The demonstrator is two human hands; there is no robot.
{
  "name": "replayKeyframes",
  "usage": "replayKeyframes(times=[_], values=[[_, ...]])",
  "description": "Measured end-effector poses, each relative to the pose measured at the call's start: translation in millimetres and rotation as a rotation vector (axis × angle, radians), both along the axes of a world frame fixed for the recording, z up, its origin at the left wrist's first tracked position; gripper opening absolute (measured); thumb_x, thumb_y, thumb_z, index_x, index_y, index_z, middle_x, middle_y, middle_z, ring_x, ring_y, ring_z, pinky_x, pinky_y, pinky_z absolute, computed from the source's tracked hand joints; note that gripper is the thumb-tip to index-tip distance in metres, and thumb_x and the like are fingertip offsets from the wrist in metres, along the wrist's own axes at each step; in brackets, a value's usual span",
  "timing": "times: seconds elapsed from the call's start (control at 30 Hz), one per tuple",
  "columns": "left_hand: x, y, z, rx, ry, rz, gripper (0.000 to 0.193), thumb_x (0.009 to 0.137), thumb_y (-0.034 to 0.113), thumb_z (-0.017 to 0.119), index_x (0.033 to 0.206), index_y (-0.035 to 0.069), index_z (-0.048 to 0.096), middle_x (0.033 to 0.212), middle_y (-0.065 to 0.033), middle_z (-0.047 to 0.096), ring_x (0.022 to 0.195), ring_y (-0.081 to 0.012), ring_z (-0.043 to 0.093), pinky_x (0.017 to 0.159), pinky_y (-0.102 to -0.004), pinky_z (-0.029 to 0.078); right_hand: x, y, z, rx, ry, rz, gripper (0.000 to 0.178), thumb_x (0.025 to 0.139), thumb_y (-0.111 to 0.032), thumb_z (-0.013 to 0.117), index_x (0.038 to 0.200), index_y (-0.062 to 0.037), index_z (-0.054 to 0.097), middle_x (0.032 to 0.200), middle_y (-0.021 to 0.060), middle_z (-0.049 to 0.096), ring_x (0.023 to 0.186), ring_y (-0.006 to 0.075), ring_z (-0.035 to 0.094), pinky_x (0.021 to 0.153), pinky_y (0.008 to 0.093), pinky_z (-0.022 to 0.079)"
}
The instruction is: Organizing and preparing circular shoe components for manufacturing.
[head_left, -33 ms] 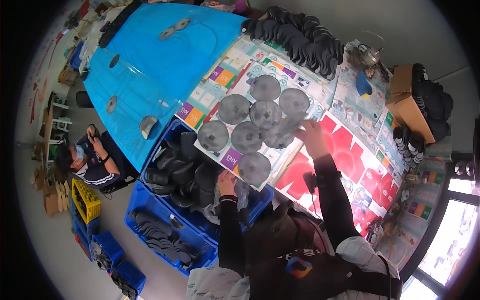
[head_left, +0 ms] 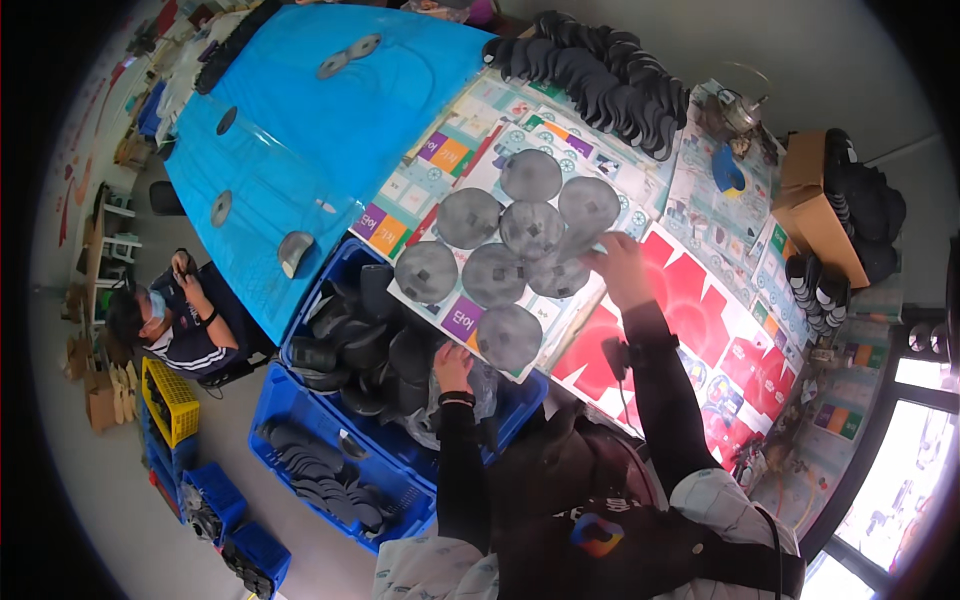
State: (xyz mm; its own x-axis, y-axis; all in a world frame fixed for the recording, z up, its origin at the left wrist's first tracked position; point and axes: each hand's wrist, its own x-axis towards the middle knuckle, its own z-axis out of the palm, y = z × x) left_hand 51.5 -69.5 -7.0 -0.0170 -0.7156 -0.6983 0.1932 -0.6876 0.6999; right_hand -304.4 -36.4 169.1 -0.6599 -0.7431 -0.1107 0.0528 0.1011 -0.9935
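Note:
My right hand [head_left: 622, 270] pinches the edge of a thin grey round pad [head_left: 582, 243] above the right side of a group of similar pads. Several grey round pads [head_left: 494, 275], most with a small dark square in the middle, lie on a white printed sheet [head_left: 470, 345], some touching or overlapping. My left hand [head_left: 453, 370] is lower, at the table's near edge, with its fingers curled over the blue crate [head_left: 525, 408] of black curved pieces [head_left: 385, 345]. What those fingers hold, if anything, is hidden. Clear plastic film [head_left: 484, 388] lies beside that hand.
A second blue crate [head_left: 405, 500] holds stacked dark pieces. Rows of black curved pads [head_left: 590, 75] line the table's far edge. A cardboard box [head_left: 805, 195] of black pieces stands at right. A blue-covered table [head_left: 310, 120] extends left, where a masked person [head_left: 190, 320] sits.
My right hand has shifted very slightly, and the pad in it shows less blur. My left hand stays in the same place.

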Motion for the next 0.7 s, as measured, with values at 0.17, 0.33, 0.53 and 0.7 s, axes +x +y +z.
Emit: replayKeyframes(times=[0.17,0.33,0.53,0.7], values=[[-1.9,-15.1,1.7,0.105,-0.114,0.063,0.037,0.091,0.021,0.066,0.124,0.007,0.053,0.112,-0.0082,0.062,0.104,-0.0200,0.061,0.082,-0.0366,0.054,0.7,-117.0,-9.7,-0.212,-0.579,-0.076,0.027,0.098,-0.012,0.054,0.113,0.0111,0.052,0.107,0.0179,0.061,0.097,0.0307,0.068,0.087,0.0404,0.061],[-7.3,-27.2,7.6,0.071,-0.050,-0.022,0.030,0.094,0.013,0.060,0.122,0.004,0.056,0.113,-0.0079,0.064,0.101,-0.0204,0.063,0.084,-0.0368,0.055,-0.8,-215.8,-44.5,-0.379,-0.651,-0.081,0.020,0.096,-0.008,0.055,0.104,0.0099,0.053,0.103,0.0183,0.060,0.095,0.0320,0.069,0.087,0.0415,0.062],[-15.1,-29.4,27.3,0.056,-0.104,0.019,0.017,0.099,0.021,0.062,0.105,0.006,0.055,0.095,-0.0026,0.061,0.084,-0.0141,0.062,0.068,-0.0313,0.057,8.5,-242.7,-131.9,0.103,-0.392,-0.108,0.020,0.096,-0.012,0.054,0.104,0.0055,0.057,0.097,0.0154,0.066,0.098,0.0281,0.069,0.079,0.0351,0.062],[-6.0,-43.6,35.3,0.030,0.155,-0.086,0.026,0.100,0.028,0.061,0.119,0.010,0.058,0.097,-0.0007,0.068,0.081,-0.0107,0.065,0.063,-0.0279,0.057,12.0,-239.4,-152.0,0.472,0.681,-0.251,0.010,0.089,-0.010,0.060,0.098,-0.0052,0.061,0.097,0.0160,0.064,0.087,0.0349,0.070,0.071,0.0443,0.056]])
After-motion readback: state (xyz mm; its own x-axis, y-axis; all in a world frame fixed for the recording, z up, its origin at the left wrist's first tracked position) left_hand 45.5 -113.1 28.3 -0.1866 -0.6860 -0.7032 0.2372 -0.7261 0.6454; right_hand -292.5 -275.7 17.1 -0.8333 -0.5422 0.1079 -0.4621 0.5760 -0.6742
